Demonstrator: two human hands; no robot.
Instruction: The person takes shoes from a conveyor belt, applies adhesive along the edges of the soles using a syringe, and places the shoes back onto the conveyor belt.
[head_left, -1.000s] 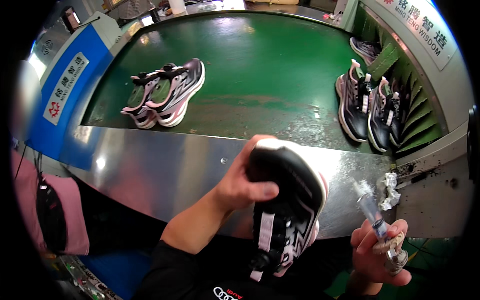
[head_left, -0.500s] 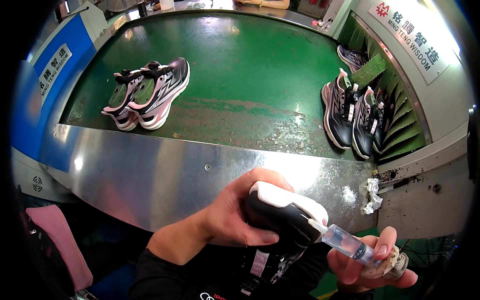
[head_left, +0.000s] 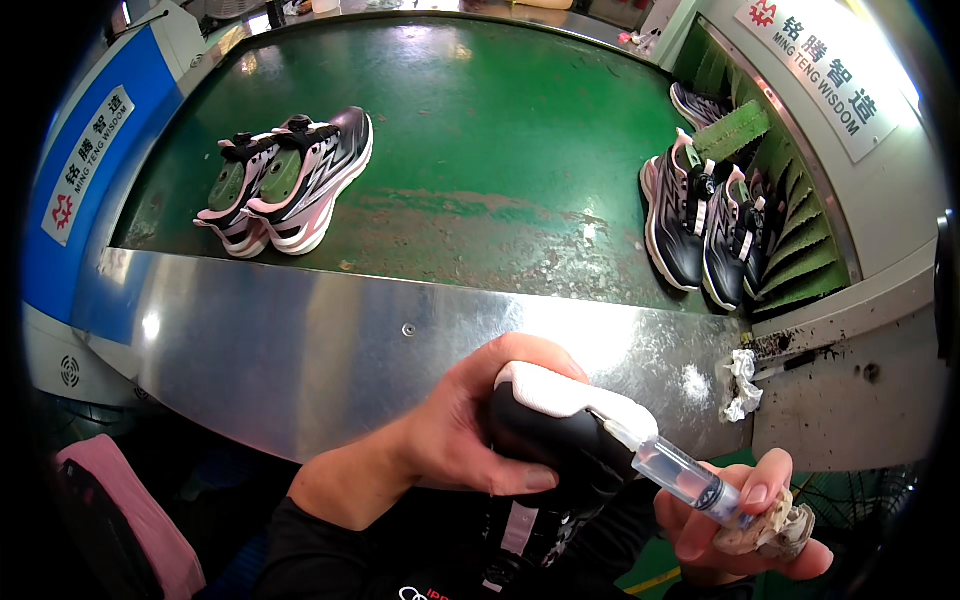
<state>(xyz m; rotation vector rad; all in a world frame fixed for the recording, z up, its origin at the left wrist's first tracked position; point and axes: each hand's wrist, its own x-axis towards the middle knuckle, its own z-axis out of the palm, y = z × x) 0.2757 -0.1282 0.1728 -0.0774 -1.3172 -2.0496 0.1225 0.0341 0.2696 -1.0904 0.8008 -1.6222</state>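
My left hand point(head_left: 465, 430) is wrapped round the toe end of a black shoe point(head_left: 540, 430) with a white sole, tilted so the sole edge faces up and away. In my right hand point(head_left: 740, 510) is a clear syringe point(head_left: 690, 480). Its thin tip meets the seam where the white sole joins the black upper, at the right side of the toe. A crumpled, stained cloth or tissue point(head_left: 775, 530) is also held between the fingers and palm of that hand. The lower part of the shoe, with its grey strap, hangs toward my body.
A green conveyor belt point(head_left: 480, 140) lies beyond the metal ledge point(head_left: 270, 360). One pair of shoes point(head_left: 315, 190) stands on it at left. Several more shoes point(head_left: 678, 220) stand at right by green flaps point(head_left: 805, 250). Crumpled white tissue point(head_left: 742, 385) lies on the ledge's right end.
The syringe has shifted slightly left, its tip moving along the seam of the shoe. My left hand keeps its grip. The whole view has shifted a little.
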